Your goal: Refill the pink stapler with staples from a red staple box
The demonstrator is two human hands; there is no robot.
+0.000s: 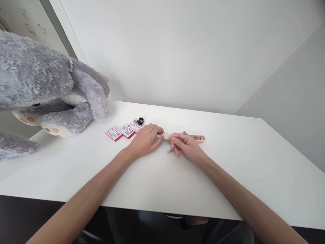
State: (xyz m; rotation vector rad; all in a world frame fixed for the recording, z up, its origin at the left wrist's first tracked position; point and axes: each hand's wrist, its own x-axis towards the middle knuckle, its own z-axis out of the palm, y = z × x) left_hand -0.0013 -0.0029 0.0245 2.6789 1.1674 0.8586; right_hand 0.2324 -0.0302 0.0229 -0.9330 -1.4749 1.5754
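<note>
My left hand [146,141] rests on the table with its fingers closed on the left part of a slim cream stapler [166,136]. Small reddish and metal parts show at that end, too small to make out. The fingers of my right hand [188,146] are pinched together at the stapler's right end; what lies between them is mostly hidden. Just below those fingers is a small grey metallic piece [170,151], perhaps a strip of staples. Partly behind my right hand lies a pink stapler [200,139], opened up, with metal showing inside.
Left of my hands lie three red-and-white staple boxes [114,134], close together. Behind them sits a black staple remover [139,121]. A large grey plush toy [86,84] fills the table's left side. The white table [228,135] meets a wall at the back.
</note>
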